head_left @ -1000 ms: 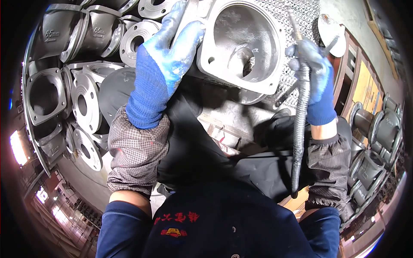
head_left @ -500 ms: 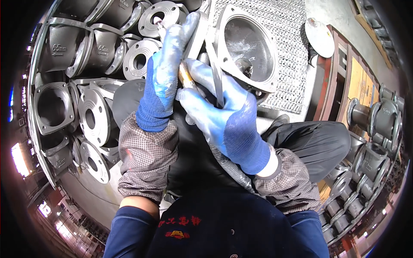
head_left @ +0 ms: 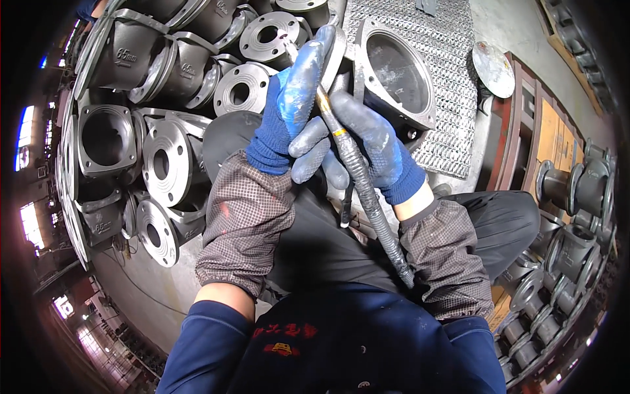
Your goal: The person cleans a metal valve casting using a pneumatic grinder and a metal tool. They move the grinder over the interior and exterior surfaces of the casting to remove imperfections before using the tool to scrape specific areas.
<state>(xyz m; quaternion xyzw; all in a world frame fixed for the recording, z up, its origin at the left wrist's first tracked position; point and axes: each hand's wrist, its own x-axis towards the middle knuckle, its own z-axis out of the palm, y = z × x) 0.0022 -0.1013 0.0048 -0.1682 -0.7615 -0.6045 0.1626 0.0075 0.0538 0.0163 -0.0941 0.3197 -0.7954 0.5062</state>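
Note:
My left hand [head_left: 303, 88], in a blue coated glove, is closed around a slim grinder whose small pink tip [head_left: 283, 37] pokes out beyond the fingers. Its body is mostly hidden by the glove; a brass-coloured fitting [head_left: 323, 102] shows below. From there a tape-wrapped hose [head_left: 366, 187] runs down across my lap. My right hand [head_left: 380, 141], gloved alike, is turned palm up and curls around the hose just under the fitting. Beyond both hands, a grey metal casting [head_left: 425, 115] with a square flange and wide bore lies on its side.
A ribbed metal mat [head_left: 453, 125] lies under the casting. Flanged castings [head_left: 239, 92] are stacked closely at the left, and several more [head_left: 571, 249] stand at the right. A round pale disc [head_left: 493, 71] sits by a reddish frame [head_left: 508, 125].
My right hand has rolled from knuckles up to palm up, now cupping the hose, which shows more fully. Through the shifted view, castings and hands sit farther right.

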